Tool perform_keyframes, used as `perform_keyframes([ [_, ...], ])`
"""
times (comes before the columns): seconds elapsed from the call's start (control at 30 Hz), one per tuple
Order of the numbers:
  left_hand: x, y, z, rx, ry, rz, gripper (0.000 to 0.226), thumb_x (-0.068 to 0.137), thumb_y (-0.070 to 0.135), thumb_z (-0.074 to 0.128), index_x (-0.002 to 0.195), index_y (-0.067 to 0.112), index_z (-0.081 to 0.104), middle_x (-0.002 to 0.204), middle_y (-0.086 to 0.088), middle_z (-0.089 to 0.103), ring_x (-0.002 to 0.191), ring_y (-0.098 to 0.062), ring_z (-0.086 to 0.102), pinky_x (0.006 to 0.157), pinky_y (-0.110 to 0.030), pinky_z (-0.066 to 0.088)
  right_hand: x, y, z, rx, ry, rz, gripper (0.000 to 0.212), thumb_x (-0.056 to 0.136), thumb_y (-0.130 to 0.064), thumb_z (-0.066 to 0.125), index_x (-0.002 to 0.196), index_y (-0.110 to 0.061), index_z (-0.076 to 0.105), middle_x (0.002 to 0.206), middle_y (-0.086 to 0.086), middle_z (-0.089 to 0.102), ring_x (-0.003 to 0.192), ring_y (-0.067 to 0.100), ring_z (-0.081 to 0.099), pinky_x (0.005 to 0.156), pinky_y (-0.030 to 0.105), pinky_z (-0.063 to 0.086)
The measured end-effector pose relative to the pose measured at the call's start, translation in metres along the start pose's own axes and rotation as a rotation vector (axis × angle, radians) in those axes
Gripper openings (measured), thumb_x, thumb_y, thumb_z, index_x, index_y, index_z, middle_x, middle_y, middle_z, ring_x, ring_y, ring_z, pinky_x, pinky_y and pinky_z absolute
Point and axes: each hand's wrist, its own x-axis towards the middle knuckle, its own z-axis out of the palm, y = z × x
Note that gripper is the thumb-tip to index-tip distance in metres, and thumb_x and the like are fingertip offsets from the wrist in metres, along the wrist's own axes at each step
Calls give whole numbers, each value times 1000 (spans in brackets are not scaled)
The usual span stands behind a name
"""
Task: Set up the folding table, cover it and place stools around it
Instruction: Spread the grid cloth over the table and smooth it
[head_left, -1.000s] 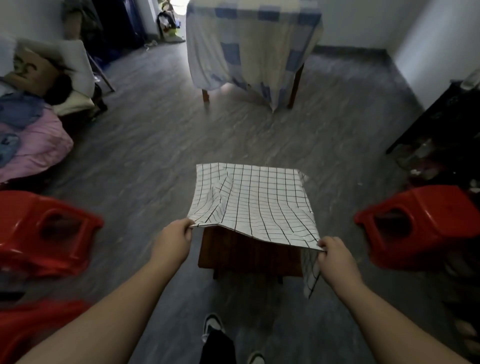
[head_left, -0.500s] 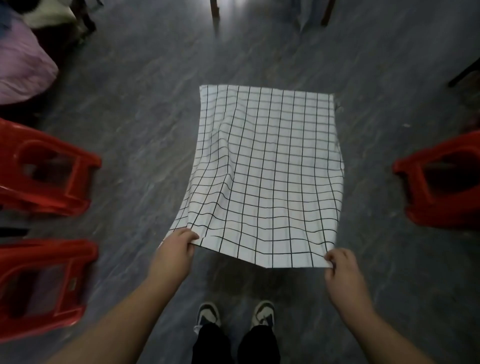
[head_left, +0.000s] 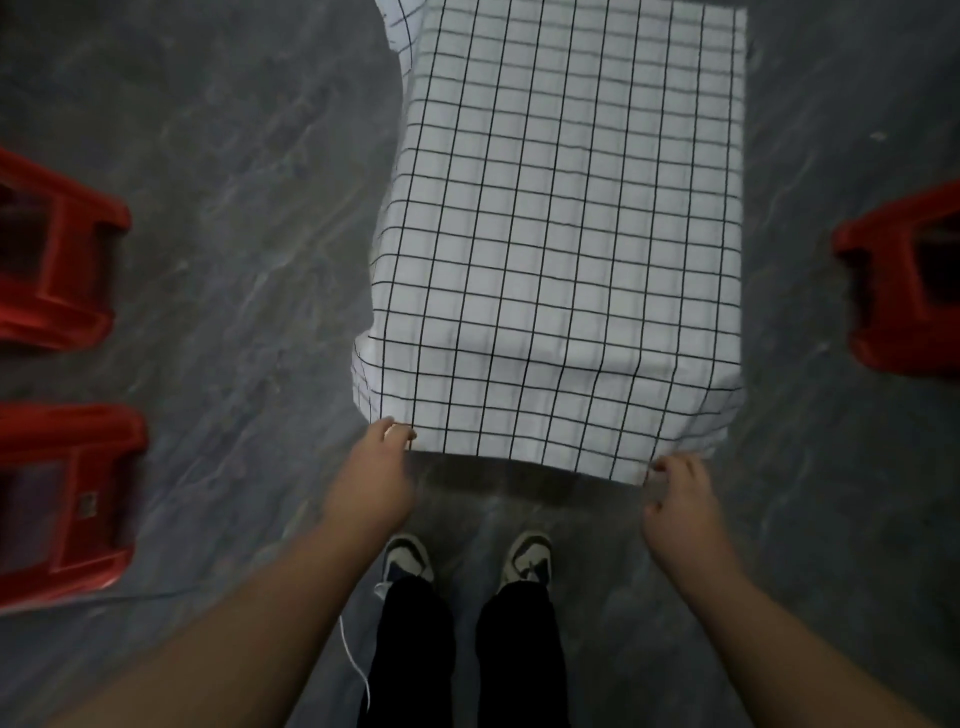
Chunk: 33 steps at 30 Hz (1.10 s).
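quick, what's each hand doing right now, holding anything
Left hand: closed, pinching the near left corner of the checked cloth.
Right hand: fingers at the cloth's near right corner, looser; whether it grips cannot be told.

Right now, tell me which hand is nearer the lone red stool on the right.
Right. The right hand is at the checked cloth's near right corner, on the side of that stool. The left hand is at the near left corner, farther away.
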Motion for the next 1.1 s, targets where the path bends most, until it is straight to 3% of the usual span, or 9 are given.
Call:
perform_keyframes([
  [0.07, 5, 3, -1, -6, 12, 48, 49, 79, 4, 53, 127, 15, 57, 142, -3, 45, 126, -27, 49, 99, -46, 48, 4, -1, 0, -33, -39, 24, 42, 75, 7, 59, 115, -4, 57, 128, 13, 48, 114, 32, 49, 102, 43, 43],
  [0.37, 16, 40, -19, 30, 27, 53, 48, 84, 4, 50, 129, 20, 55, 137, -2, 48, 120, -24, 51, 95, -41, 48, 14, -23, -20, 27, -58, 20, 44, 71, 7, 60, 114, -4, 59, 123, 13, 51, 112, 30, 52, 100, 36, 40],
  [0.93, 36, 196, 2, 119, -37, 216, 46, 89, 6, 47, 131, 23, 52, 136, 2, 48, 118, -22, 52, 87, -39, 49, 39, 15, -81, 251, -53, 148, 48, 75, 6, 55, 120, -11, 56, 124, 5, 51, 115, 24, 51, 96, 26, 35],
  [1.1, 49, 208, 16, 139, 53, 270, 57, 85, 4, 53, 140, 16, 47, 141, -5, 50, 129, -25, 44, 104, -41, 42, 56, 27, -81, 219, -36, 142, 54, 76, 4, 58, 128, -10, 55, 130, 8, 53, 120, 28, 50, 104, 33, 36],
])
